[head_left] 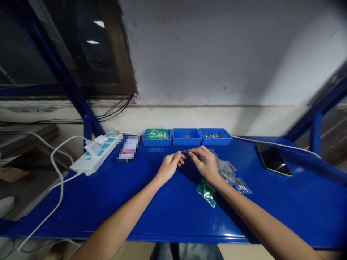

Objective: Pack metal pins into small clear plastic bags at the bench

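My left hand (pixel 170 167) and my right hand (pixel 205 163) are raised close together over the middle of the table. Both are closed in a pinch on a small clear plastic bag (pixel 185 152) stretched between the fingertips; its contents are too small to make out. Beside and partly behind my right hand lie several clear plastic packets (pixel 228 177) with thin pieces inside. A green shiny packet (pixel 206 193) rests below my right wrist, partly covered by it.
Along the back stand a blue bin with green packets (pixel 157 142), a middle blue bin (pixel 187 141) and a blue bin with metal pieces (pixel 216 141). A white power strip (pixel 93 159) and a blurred-out phone (pixel 128 148) lie left; a black phone (pixel 274 159) lies right on the blue table (pixel 168 216).
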`<control>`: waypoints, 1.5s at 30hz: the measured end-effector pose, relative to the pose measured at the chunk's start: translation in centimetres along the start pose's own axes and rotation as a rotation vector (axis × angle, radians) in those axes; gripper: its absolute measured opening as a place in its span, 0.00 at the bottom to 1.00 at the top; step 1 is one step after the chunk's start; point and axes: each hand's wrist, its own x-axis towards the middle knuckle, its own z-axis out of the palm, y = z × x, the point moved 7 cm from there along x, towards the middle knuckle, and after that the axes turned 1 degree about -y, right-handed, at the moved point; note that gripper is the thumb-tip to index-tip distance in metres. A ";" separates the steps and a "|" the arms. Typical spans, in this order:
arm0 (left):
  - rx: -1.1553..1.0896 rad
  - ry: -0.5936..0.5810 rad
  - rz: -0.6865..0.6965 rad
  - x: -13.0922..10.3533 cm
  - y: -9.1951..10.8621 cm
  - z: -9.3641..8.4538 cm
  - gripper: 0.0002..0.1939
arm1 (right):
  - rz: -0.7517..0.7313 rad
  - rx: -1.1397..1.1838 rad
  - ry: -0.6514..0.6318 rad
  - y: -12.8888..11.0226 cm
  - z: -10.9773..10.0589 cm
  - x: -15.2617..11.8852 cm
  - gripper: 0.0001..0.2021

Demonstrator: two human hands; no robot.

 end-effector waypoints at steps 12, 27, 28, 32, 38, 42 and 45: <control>0.078 0.257 0.168 0.0 1.0 -2.9 0.09 | 0.116 0.025 -0.232 0.0 2.1 -0.2 0.16; 0.685 0.084 0.429 -1.6 3.2 0.7 0.07 | 0.352 0.298 0.110 0.4 -2.0 2.5 0.15; 0.709 0.011 0.429 -1.8 3.3 1.4 0.07 | 0.233 0.221 0.245 -1.0 -4.1 3.5 0.13; 0.786 -0.257 0.483 -3.3 4.5 4.3 0.14 | -0.228 -0.081 0.788 -6.3 -10.7 5.0 0.10; 0.839 -0.453 0.631 -5.4 5.1 7.4 0.21 | -0.305 -0.413 0.159 -4.1 -6.0 7.2 0.15; 0.903 -0.383 0.554 -4.3 3.8 6.4 0.15 | -0.160 -0.429 -0.267 0.8 -5.5 1.9 0.27; 0.895 -0.301 0.449 -2.8 3.0 4.6 0.17 | -0.130 -0.540 -0.505 3.4 -7.1 -3.3 0.37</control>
